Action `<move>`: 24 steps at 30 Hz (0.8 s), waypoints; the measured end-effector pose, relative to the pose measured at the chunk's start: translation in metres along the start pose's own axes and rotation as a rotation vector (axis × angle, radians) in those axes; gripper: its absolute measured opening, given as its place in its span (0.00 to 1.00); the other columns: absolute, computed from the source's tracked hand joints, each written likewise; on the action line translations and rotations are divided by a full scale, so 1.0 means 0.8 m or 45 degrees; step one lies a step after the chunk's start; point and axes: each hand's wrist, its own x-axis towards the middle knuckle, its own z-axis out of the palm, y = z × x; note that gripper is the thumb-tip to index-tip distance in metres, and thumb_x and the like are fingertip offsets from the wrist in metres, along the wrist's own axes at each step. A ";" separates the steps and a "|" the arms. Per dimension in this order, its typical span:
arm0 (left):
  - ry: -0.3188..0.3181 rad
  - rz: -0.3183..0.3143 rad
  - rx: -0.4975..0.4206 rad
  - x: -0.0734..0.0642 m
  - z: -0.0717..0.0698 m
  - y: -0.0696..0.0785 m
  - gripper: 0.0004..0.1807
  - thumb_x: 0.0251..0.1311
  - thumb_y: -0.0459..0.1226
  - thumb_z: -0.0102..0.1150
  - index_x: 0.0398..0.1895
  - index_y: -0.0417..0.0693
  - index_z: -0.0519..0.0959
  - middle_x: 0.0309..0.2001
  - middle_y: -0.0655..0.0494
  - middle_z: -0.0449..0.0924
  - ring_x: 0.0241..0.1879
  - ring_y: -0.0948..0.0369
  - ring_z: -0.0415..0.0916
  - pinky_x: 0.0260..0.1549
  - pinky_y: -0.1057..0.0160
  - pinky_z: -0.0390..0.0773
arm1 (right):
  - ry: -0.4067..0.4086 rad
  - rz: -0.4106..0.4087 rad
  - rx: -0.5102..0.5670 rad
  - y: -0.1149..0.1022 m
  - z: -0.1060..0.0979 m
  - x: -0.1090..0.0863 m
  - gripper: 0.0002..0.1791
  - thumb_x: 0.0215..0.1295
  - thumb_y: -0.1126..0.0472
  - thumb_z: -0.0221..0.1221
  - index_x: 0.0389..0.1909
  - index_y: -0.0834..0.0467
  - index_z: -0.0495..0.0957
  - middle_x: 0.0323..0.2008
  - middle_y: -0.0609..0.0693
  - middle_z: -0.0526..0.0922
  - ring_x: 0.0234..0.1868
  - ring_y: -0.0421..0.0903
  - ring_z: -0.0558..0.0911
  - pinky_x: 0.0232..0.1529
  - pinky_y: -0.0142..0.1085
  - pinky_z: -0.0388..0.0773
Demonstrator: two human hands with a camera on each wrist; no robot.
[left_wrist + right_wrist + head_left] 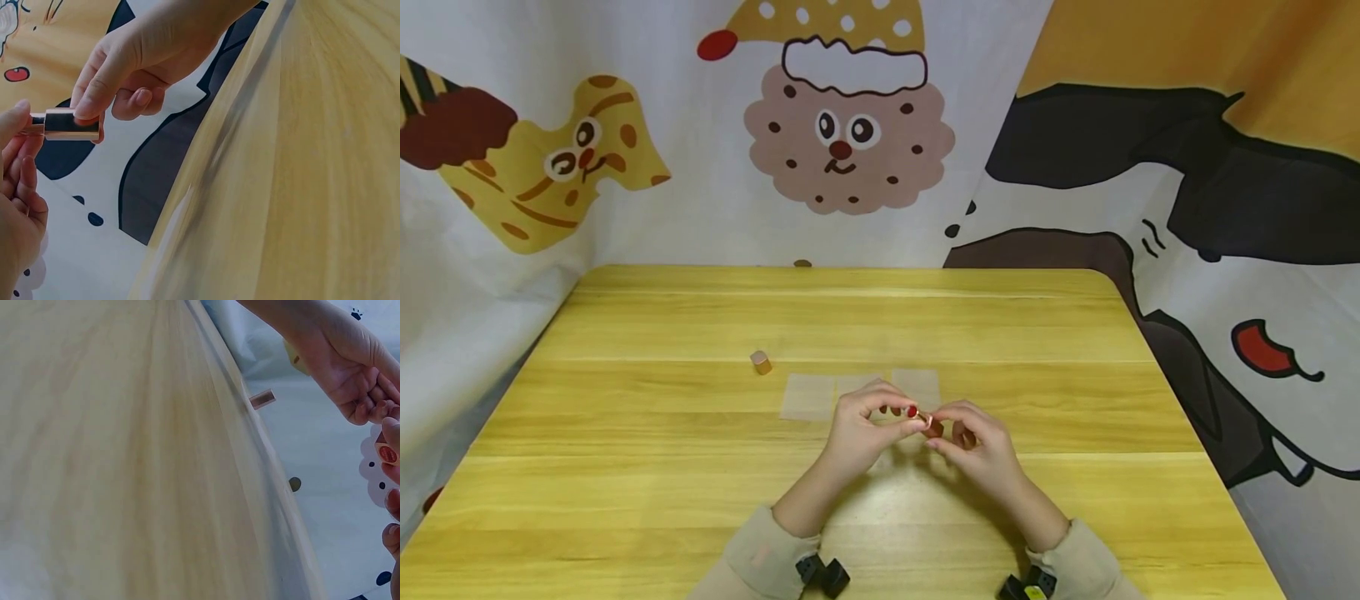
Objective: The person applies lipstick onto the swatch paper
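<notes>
From my remote seat, the largest thing I see is a white fabric backdrop (685,225) printed with cartoon figures. Before it spreads the yellow wood-grain table (625,500). Two beige sleeves (767,554) reach in from the near side, with black devices (831,577) at the cuffs. The person's left hand (867,421) and right hand (981,442) meet above the table, both narrowed to a pinch. On the tabletop just beyond them I make out three pale square sheets (808,397) in a row, the middle one partly hidden by the left hand. Between the hands, raised off the table, is a shiny rose-gold lipstick tube (932,427): the right fingers grip its wide body, the left ones its narrow neck. A small straight-sided rose-gold block (762,362) sits left of the sheets. Smallest is the lipstick's red tip (912,412), tilted leftward and away from me.
</notes>
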 end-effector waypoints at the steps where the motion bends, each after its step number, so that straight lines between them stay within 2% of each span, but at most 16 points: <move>1: 0.001 0.000 0.002 0.000 0.000 0.000 0.10 0.39 0.22 0.73 0.27 0.33 0.82 0.28 0.46 0.81 0.27 0.48 0.72 0.28 0.59 0.73 | 0.004 -0.005 -0.002 0.000 0.000 0.000 0.14 0.60 0.57 0.65 0.41 0.63 0.80 0.34 0.53 0.82 0.20 0.36 0.69 0.18 0.24 0.66; 10: -0.003 -0.003 -0.010 0.000 0.000 0.001 0.10 0.39 0.22 0.73 0.27 0.33 0.82 0.28 0.47 0.81 0.27 0.47 0.71 0.28 0.58 0.72 | 0.018 -0.026 -0.009 0.002 0.001 -0.002 0.14 0.60 0.58 0.65 0.40 0.65 0.81 0.34 0.55 0.82 0.19 0.36 0.68 0.18 0.22 0.65; 17: -0.010 0.005 -0.016 -0.001 0.001 0.001 0.10 0.39 0.22 0.72 0.27 0.33 0.82 0.28 0.46 0.81 0.27 0.48 0.71 0.27 0.51 0.71 | 0.028 -0.072 -0.006 0.007 0.002 -0.005 0.15 0.60 0.58 0.65 0.39 0.67 0.80 0.33 0.58 0.82 0.18 0.36 0.67 0.17 0.21 0.64; 20: -0.013 0.002 -0.014 -0.001 0.001 0.001 0.10 0.40 0.22 0.72 0.27 0.33 0.82 0.28 0.46 0.81 0.27 0.48 0.71 0.27 0.51 0.71 | 0.017 -0.070 0.003 0.008 0.001 -0.005 0.14 0.59 0.61 0.66 0.40 0.67 0.80 0.34 0.57 0.82 0.18 0.36 0.67 0.17 0.21 0.64; 24: -0.018 0.013 -0.013 -0.001 0.001 0.000 0.10 0.40 0.22 0.72 0.28 0.33 0.82 0.29 0.46 0.81 0.28 0.50 0.72 0.28 0.51 0.71 | 0.005 -0.054 -0.001 0.004 0.001 -0.004 0.15 0.52 0.70 0.68 0.42 0.66 0.80 0.36 0.56 0.82 0.18 0.35 0.67 0.18 0.21 0.64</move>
